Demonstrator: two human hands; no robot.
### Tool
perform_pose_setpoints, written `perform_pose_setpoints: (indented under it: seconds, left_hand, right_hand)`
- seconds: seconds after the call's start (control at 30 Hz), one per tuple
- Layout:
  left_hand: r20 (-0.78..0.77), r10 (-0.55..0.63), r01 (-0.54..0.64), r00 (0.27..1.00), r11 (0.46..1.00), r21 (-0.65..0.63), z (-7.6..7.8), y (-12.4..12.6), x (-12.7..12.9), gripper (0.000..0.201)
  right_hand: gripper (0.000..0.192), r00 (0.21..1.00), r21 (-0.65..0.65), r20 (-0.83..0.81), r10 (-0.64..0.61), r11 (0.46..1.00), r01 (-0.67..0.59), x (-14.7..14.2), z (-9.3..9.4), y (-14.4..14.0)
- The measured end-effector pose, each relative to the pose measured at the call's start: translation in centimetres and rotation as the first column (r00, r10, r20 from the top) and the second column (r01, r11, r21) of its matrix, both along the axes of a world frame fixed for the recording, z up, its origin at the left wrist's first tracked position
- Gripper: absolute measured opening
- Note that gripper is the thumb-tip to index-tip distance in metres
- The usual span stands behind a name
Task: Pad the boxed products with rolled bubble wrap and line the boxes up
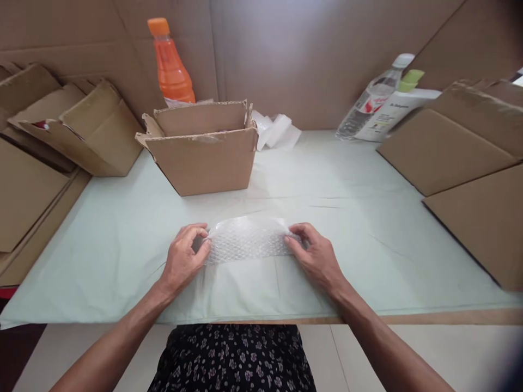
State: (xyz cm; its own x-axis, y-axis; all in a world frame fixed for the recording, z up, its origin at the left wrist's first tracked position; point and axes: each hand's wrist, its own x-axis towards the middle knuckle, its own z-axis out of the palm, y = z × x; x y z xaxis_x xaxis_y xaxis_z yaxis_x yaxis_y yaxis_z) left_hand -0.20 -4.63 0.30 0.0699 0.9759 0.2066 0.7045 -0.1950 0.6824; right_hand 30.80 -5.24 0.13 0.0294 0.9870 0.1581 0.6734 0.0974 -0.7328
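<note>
Together, left hand and right hand pinch the bubble wrap ends.

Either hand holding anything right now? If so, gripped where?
Both hold the bubble wrap piece, which lies on the table: left hand pinches its left end, right hand its right end.

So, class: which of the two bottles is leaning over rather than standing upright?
The clear bottle with the white cap, back right, leans over; the orange bottle stands upright behind the open box.
</note>
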Motion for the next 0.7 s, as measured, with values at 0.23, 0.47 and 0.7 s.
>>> perform_pose_setpoints:
  seconds: [0.23, 0.47, 0.7]
  left_hand:
    - [0.11, -0.059, 0.071, 0.992, 0.992, -0.108, -0.1, -0.3, 1.2, 0.054]
    - [-0.003, -0.234, 0.22, 0.972, 0.909, 0.353, 2.5, 1.0, 0.8, 0.029]
    - [-0.085, 0.085, 0.016, 0.993, 0.602, 0.798, 13.1, 8.1, -2.3, 0.029]
  right_hand:
    - [0.06, 0.988, -0.138, -0.151, 0.024, 0.989, -0.045, 1.9, 0.4, -0.9]
    - [0.021, 0.989, 0.227, 0.001, 0.15, 0.963, -0.147, -0.1, 4.2, 1.4]
    - [0.03, 0.974, 0.601, 0.208, 0.093, 0.773, -0.203, -5.5, 16.2, 8.8]
